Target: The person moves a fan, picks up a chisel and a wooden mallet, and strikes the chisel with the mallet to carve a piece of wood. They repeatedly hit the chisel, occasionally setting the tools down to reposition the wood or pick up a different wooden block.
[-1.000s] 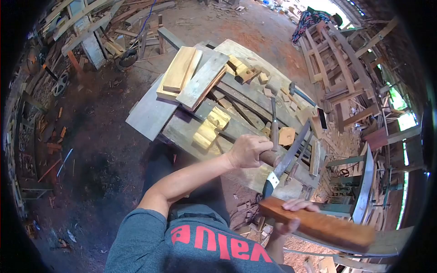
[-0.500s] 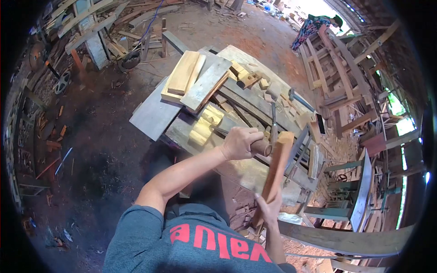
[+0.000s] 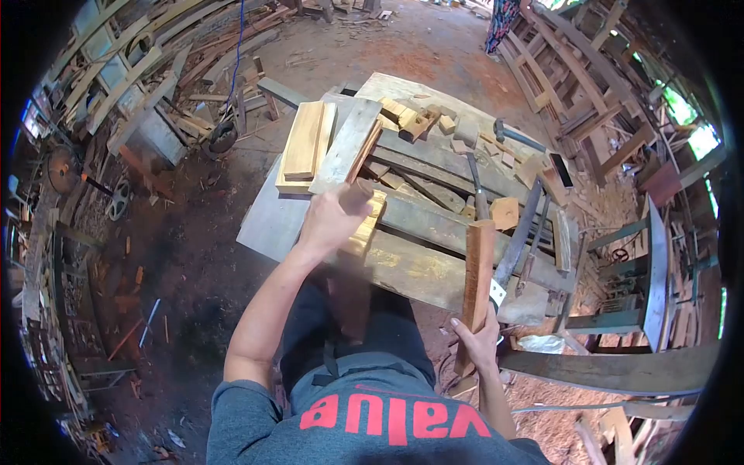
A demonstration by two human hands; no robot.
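Daylight fills the scene, strongest at the top right, where openings behind the stacked wooden frames (image 3: 589, 101) blow out to white and green. The workbench (image 3: 418, 271) is evenly lit and its pale boards are bright without hard glare. A soft shadow lies on the earth floor below the bench's near edge. The fisheye lens bends straight timbers toward the rim, and a black vignette closes all four corners. The left hand (image 3: 335, 217) is smeared by motion blur; the right hand (image 3: 477, 341) is sharp.

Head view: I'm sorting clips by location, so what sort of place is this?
Most likely a rough woodworking shop: a plank workbench strewn with offcut blocks, a handsaw lying on it, and timber frames stacked on the dirt floor.
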